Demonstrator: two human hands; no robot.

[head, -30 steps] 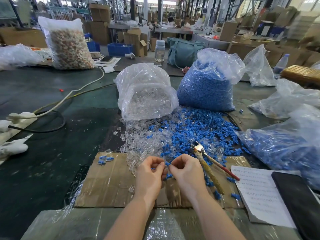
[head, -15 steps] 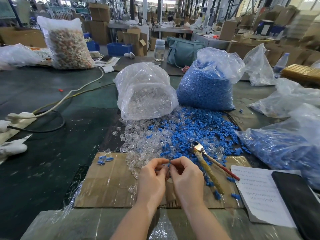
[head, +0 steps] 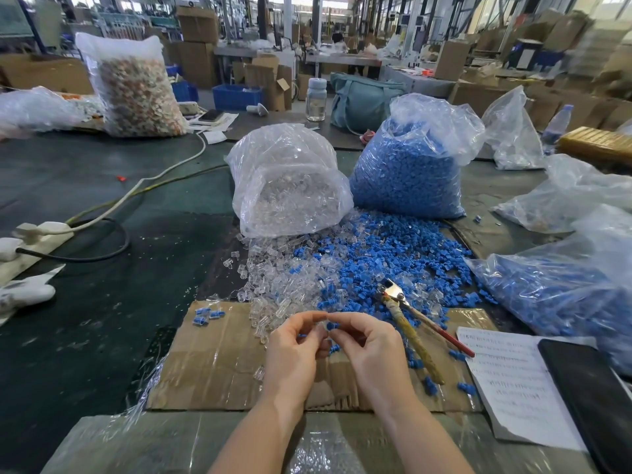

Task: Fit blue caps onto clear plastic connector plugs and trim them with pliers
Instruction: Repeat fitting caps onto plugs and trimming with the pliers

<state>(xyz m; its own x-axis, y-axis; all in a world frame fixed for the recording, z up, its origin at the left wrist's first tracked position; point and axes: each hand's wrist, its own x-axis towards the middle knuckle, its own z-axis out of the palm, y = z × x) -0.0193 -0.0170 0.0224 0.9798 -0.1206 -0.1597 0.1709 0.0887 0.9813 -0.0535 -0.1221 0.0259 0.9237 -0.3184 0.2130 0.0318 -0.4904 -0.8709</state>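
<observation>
Our left hand (head: 290, 350) pinches a clear plug (head: 320, 327), right hand (head: 371, 350) pinches a blue cap (head: 331, 325); both meet above the near cardboard (head: 212, 367). We should align squarely, press until seated. Pliers (head: 408, 323) lie just right, untouched.

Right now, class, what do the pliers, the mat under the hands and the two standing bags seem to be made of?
Pliers: shiny bare metal head; handles look wrapped, one tan, one red.
Mat: brown cardboard, creased, matt.
Bags: thin clear plastic film, glossy, crinkled.
</observation>
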